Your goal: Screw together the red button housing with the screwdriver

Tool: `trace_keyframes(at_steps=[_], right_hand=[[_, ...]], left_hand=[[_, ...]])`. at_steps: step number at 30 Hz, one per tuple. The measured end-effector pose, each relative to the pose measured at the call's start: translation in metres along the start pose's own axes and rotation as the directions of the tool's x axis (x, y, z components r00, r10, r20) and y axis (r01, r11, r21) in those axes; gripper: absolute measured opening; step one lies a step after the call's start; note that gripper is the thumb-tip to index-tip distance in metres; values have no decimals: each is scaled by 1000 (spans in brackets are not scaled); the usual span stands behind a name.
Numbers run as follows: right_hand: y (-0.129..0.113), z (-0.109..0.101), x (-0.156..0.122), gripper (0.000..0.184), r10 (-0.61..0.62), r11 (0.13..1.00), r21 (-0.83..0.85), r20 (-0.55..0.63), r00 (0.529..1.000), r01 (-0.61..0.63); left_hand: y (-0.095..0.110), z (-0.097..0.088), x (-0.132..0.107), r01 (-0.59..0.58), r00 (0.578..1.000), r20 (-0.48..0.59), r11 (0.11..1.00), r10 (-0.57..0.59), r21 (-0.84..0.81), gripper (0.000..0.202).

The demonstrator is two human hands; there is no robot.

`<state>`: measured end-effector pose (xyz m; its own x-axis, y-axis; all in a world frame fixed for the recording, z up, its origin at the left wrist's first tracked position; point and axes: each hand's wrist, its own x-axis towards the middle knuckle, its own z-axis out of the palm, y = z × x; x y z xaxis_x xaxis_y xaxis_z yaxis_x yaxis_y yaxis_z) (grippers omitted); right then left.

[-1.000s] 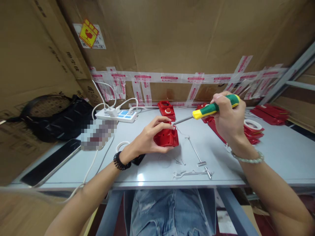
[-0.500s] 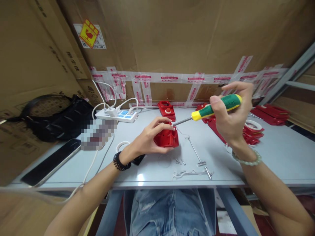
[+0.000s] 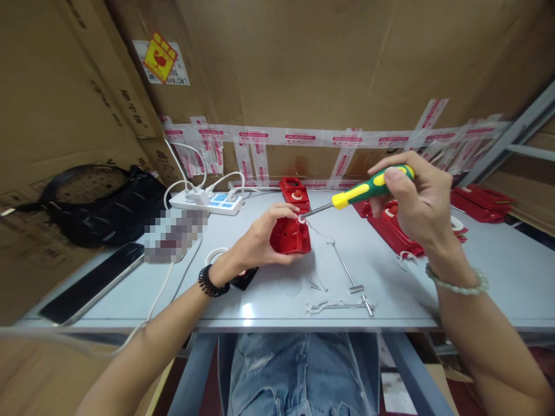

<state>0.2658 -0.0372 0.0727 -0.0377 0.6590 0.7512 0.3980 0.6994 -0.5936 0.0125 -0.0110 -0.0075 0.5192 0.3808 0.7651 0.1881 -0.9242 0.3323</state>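
My left hand [image 3: 260,238] is wrapped round a small red plastic housing [image 3: 291,237] held just above the grey table [image 3: 498,271]. My right hand [image 3: 418,199] grips a green and yellow screwdriver [image 3: 368,188] by its handle. The metal tip rests on the top right corner of the housing, beside my left fingertips. A thin white thread trails from that corner to the table. Loose screws [image 3: 318,284] and a T-shaped metal pin [image 3: 347,271] lie in front of the housing.
Another red housing [image 3: 293,192] stands at the back. Flat red parts [image 3: 392,228] and a tape roll [image 3: 455,224] lie at the right. A white power strip [image 3: 208,202], a black bag [image 3: 104,208] and a phone [image 3: 91,283] sit at the left. Taped cardboard walls surround the table.
My right hand has shifted its grip on the screwdriver handle and moved slightly up and right. The housing in my left hand has tilted a little. The view has shifted slightly.
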Motion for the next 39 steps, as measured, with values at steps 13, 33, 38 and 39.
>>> trace_keyframes(at_steps=[13,33,38,39], right_hand=[[2,-3,0,25,52,998,-40,36,998,-50],[2,-1,-3,40,51,960,-275,-36,998,-59],[7,-8,-1,26,84,996,-40,137,987,-79],[5,-9,0,20,88,996,-30,164,983,-84]], left_hand=[[-2,-1,0,-2,1000,2,999,2,35,67],[-3,-3,-1,11,1000,-1,998,-11,58,67],[-2,-2,0,4,1000,-2,998,-4,66,67],[-2,-2,0,1,1000,1,998,-1,64,67]])
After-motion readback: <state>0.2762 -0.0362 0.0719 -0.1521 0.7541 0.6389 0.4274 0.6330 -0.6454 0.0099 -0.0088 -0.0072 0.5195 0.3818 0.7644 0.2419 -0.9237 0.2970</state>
